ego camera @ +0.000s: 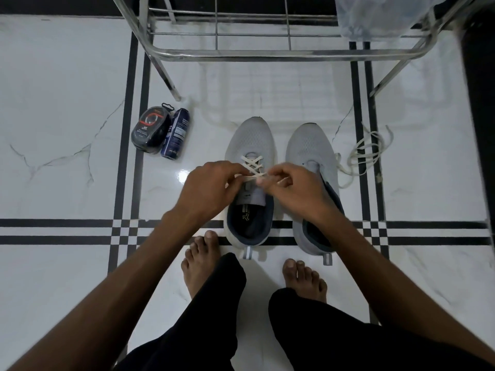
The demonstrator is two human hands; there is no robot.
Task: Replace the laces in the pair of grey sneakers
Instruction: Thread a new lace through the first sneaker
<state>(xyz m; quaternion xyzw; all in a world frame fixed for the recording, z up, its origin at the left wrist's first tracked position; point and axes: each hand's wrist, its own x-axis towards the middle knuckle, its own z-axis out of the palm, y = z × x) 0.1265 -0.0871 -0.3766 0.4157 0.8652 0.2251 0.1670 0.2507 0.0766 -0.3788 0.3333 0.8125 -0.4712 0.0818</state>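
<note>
Left hand (207, 187) and right hand (293, 187) each pinch an end of the cream flat lace (251, 166), grip closed on it, over the left grey mesh sneaker (249, 140). Right grey sneaker (308, 145) unlaced beside it on white marble floor (67, 129); loose cream lace (367, 153) just right.

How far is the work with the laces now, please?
Done: the left sneaker has white lace crossed through its lower eyelets. In hand: the left hand and right hand each pinch an end of that lace, with the upper eyelets unlaced. Left: the right sneaker shows no lace; a loose lace lies beside it on the floor.
</note>
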